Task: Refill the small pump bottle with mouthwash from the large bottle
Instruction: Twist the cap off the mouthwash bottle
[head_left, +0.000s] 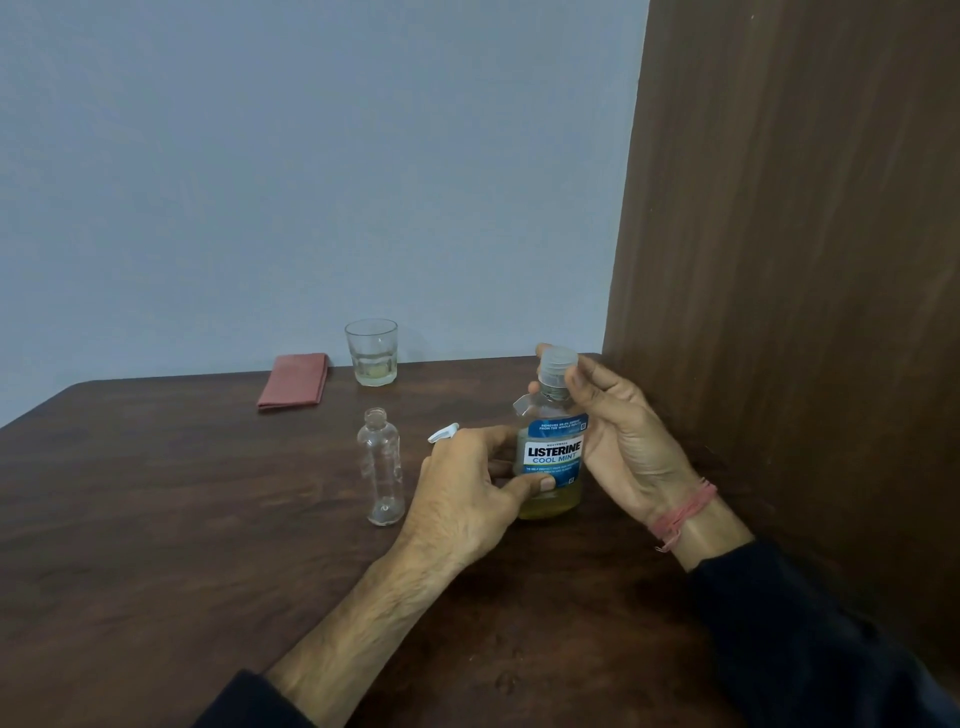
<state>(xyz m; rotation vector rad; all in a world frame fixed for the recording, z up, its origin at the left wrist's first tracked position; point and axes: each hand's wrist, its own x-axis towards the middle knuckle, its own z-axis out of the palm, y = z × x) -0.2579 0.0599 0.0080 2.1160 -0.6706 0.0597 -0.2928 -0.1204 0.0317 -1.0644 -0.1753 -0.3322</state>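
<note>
While the small clear plastic pump bottle (382, 467) stands upright and open-necked on the dark brown wooden surface (182, 519), nothing has been poured into it: you can see through it and it looks empty. Its white pump head (442, 432) lies on the surface just behind your left hand (467, 499), partly hidden, so the opening of the small bottle counts as done.

The large clear mouthwash bottle with the blue label (551, 457) stands upright to the right of the small one, near but apart from it. The yellowish liquid fills only its lower part. Your left hand grips the body, thumb across the label's lower edge. Your right hand (618, 441) has its fingertips curled round the translucent ribbed cap (558, 364), which sits on the neck; whether it is loosened cannot be told.

Judgement: you are at uncapping the source bottle. Left to do: remove the cap, pour into the narrow neck, refit the pump head, recap the large bottle.

Also present, at the far edge by the wall: a clear glass tumbler (371, 353) holding a little pale liquid, and a folded pink cloth (293, 387) to its left.
</note>
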